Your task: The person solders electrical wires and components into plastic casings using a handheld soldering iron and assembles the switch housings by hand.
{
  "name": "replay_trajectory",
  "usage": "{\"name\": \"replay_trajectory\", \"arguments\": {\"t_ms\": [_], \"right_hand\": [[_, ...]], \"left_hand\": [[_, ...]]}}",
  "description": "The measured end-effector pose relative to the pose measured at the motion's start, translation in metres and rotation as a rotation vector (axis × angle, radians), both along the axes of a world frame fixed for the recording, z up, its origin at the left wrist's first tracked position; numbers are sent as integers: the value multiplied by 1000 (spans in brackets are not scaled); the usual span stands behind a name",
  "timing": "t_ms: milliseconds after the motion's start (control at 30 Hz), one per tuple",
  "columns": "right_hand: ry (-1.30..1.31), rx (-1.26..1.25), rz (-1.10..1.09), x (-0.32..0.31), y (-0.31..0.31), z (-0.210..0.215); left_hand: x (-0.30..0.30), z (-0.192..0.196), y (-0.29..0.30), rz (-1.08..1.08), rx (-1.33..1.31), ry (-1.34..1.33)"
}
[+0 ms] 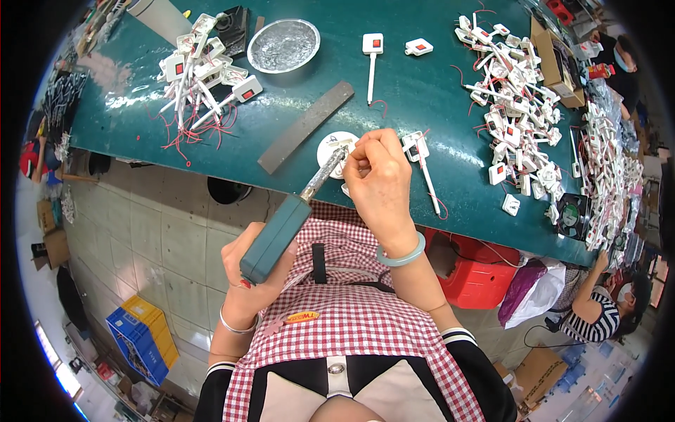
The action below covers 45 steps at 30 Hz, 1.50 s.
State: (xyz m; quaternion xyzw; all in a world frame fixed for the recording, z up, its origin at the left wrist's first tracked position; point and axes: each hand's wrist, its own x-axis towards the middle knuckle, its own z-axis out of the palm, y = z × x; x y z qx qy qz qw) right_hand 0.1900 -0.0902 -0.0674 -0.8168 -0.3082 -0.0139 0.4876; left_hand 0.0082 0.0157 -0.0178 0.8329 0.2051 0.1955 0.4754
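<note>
My left hand (242,261) is wrapped round the green handle of a soldering iron (271,239). Its metal barrel slants up and away, and the tip meets a round white plastic piece (325,150) at the table's near edge. Just right of the tip, my right hand (383,179) is closed in a pinch; its fingers hide what they hold. Close by on the right lies a white switch housing (415,146) with a white rod (429,188) and red wires. A flat grey metal bar (306,126) lies to the left of the round piece.
White switch parts with red wires form a left pile (204,67) and a larger right pile (510,119). A metal bowl (284,46) stands at the back. Two switch pieces, one rodded (373,46), lie mid-table. A red stool (481,278) sits below. A co-worker (608,306) is at right.
</note>
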Motion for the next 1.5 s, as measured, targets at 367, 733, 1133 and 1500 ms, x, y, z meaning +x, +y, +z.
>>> {"name": "replay_trajectory", "arguments": {"t_ms": [367,733,1133,1500], "right_hand": [[38,22,-11,-2,0,-3],[19,14,-6,-2,0,-4],[9,17,-6,-2,0,-4],[45,46,-2,-3,0,-6]], "left_hand": [[2,2,1,-12,-9,64],[2,5,2,-14,-4,82],[-3,1,0,24,51,-29],[3,5,0,-2,-23,35]]}}
